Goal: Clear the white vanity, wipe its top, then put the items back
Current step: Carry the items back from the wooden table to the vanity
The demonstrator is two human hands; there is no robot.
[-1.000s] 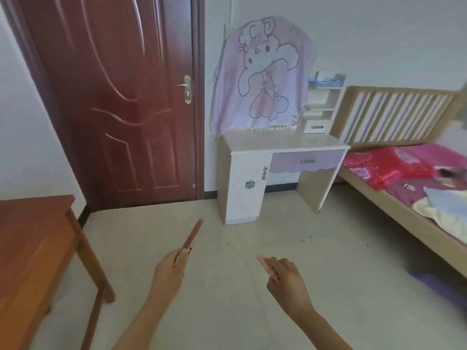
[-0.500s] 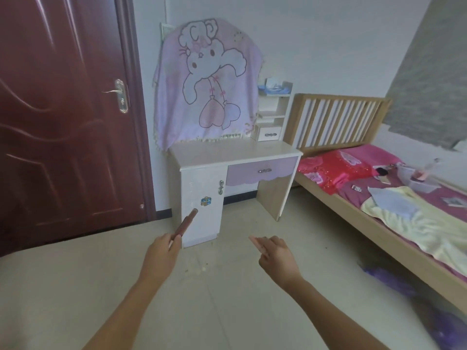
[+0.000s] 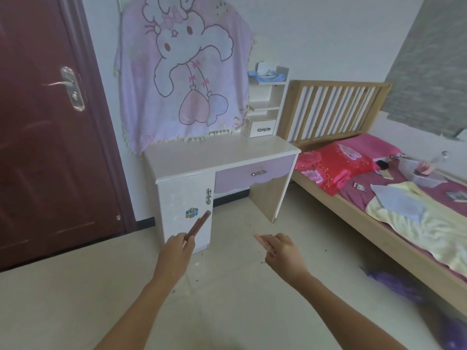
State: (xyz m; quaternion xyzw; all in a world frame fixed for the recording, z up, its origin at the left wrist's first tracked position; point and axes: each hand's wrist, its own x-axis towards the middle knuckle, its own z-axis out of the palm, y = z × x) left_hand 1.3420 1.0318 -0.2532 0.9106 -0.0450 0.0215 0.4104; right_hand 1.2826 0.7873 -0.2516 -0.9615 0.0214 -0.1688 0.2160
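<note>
1. while the person stands well back from it, the white vanity with a lilac drawer front sits against the wall, between the dark red door and the wooden-framed bed.
2. the left hand has its fingers curled tight round the lower end of a slim reddish-brown stick, which angles up and forward; what it is, i cannot tell.
3. the right hand pinches a small flat pink piece between thumb and curled fingers, with its tip poking out ahead.
4. one item per hand, both held out in front, reads as carrying; they are probably headed for the vanity top.
5. other small things lie on the bed's pink covers, likely parked there to free the top for wiping.
6. a lilac cartoon-rabbit cloth hangs behind the top, its fringe touching the back edge, so returned items are best set forward of it.
</note>
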